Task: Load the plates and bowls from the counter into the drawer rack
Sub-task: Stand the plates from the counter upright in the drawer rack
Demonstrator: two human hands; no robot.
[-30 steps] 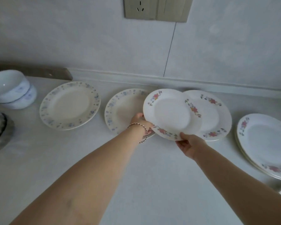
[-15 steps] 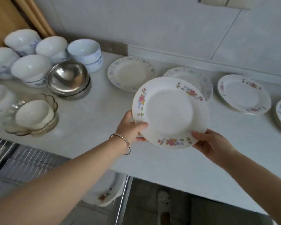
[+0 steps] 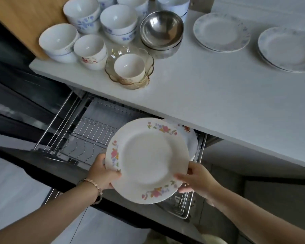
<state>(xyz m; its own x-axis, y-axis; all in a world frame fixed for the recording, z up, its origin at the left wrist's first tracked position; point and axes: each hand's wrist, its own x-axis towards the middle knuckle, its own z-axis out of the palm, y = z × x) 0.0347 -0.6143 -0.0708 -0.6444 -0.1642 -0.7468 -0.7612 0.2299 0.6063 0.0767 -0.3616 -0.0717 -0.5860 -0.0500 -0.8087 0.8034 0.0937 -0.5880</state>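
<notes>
Over the open drawer rack we hold a flowered plate with 2 hands. Our left hand grips its left rim. Our right hand pinches its lower right rim. 1 other plate stands in the rack, just behind ours. If we go down too fast, ours could bang it and chip. If we miss a slot, ours could tip over. Many bowls wait on the counter.

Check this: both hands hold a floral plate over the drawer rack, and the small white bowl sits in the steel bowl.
No: the head view shows the small white bowl in the glass bowl, beside the steel bowl. The rest holds.
</notes>
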